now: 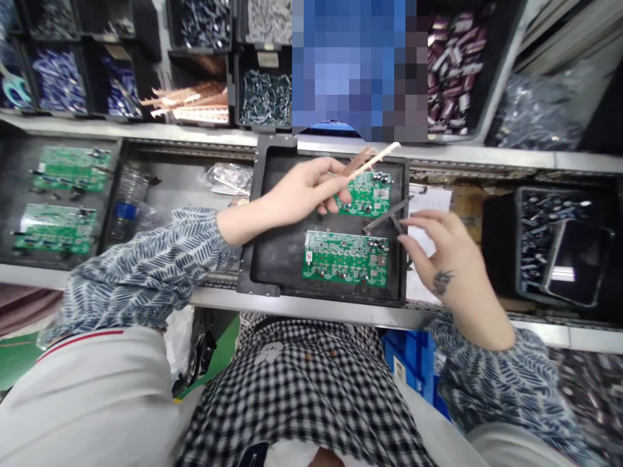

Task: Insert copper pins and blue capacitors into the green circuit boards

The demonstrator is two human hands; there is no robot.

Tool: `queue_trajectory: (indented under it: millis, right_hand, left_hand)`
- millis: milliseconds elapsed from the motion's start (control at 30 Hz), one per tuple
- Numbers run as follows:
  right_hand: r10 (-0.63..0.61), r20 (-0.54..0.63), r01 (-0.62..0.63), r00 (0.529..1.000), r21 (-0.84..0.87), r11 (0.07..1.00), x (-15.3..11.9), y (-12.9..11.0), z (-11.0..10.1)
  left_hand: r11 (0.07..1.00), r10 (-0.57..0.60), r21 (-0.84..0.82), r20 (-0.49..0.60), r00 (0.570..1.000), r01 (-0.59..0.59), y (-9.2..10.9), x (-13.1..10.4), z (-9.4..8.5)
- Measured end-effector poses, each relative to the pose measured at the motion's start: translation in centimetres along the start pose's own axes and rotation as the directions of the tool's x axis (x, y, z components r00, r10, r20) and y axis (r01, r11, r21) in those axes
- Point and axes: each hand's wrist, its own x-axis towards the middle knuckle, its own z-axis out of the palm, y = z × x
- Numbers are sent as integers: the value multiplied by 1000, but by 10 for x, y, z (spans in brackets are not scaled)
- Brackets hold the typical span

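My left hand (311,185) is closed around a few thin copper-coloured strips (372,162) with toothed edges. They stick out to the upper right, over the upper green circuit board (367,198), and the hand covers that board's left part. Between the thumb and fingers of my right hand (450,253) is a thin dark grey T-shaped piece (387,216), its long bar slanting above the gap between the two boards. The lower circuit board (345,258) lies flat in the black tray (275,259), fully in sight, studded with small components.
Another tray with two green boards (56,227) sits at far left, beside a plastic bottle (125,211). Parts bins line the back, one with copper strips (202,100). A bin of dark parts (545,240) stands right, a smartphone-like frame (577,263) on it. Paper (423,259) lies beside the tray.
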Motion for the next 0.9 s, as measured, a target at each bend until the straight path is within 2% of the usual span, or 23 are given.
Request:
queue_trajectory:
  millis: [67,133,200,267,333,400,500,567,633,667,733,767,800,833,900]
  right_hand:
    - [85,-46,-77,995,155,985,16,-11,0]
    - [168,8,-158,986,392,906,33,-19,7]
    - [218,98,-231,971,614,755,50,-20,20]
    - [255,164,-287,953,759,585,64,-19,31]
    - [287,214,-328,934,833,447,75,-18,39]
    - [285,242,-339,928,866,368,82,-22,42]
    - [214,212,-274,954,905,326,89,-36,41]
    - [154,123,-166,980,935,312,93,-48,37]
    - [102,-34,-3,994,939,343,99,-56,30]
    - [85,-118,73,989,910,409,103,-57,26]
    - [-9,-213,166,977,734,659,112,-52,21]
    - [-85,-193,184,978,584,790,117,-45,21]
    - [-175,-105,203,979,409,890,121,-37,24]
    - [-244,14,233,970,257,938,125,-28,30]
    - [-276,253,266,927,75,961,130,-12,46]
  left_hand:
    - [997,-15,-72,27,1000,17,-1,-4,18]
    - [993,-18,-113,35,999,22,-2,-6,27]
    - [992,8,-124,15,1000,-6,-4,-6,30]
    - [993,57,-99,-24,998,-59,-8,-6,28]
    - [991,118,-49,-78,990,-122,-10,-7,23]
    - [987,155,-7,-140,978,-158,-11,-9,18]
    - [994,101,-26,-186,977,-107,-7,-9,12]
    - [997,24,-75,-163,986,-36,-3,-7,7]
    - [997,-7,-80,-166,986,-6,1,-4,-2]
    - [999,3,-50,-192,981,-13,1,-2,-9]
    - [996,69,68,-264,962,-53,1,1,-25]
    - [988,110,137,-290,951,-73,-1,2,-33]
    - [976,145,203,-300,943,-85,-2,3,-40]
    - [962,166,258,-295,941,-89,-4,3,-46]
    - [945,166,319,-263,950,-77,-7,3,-53]
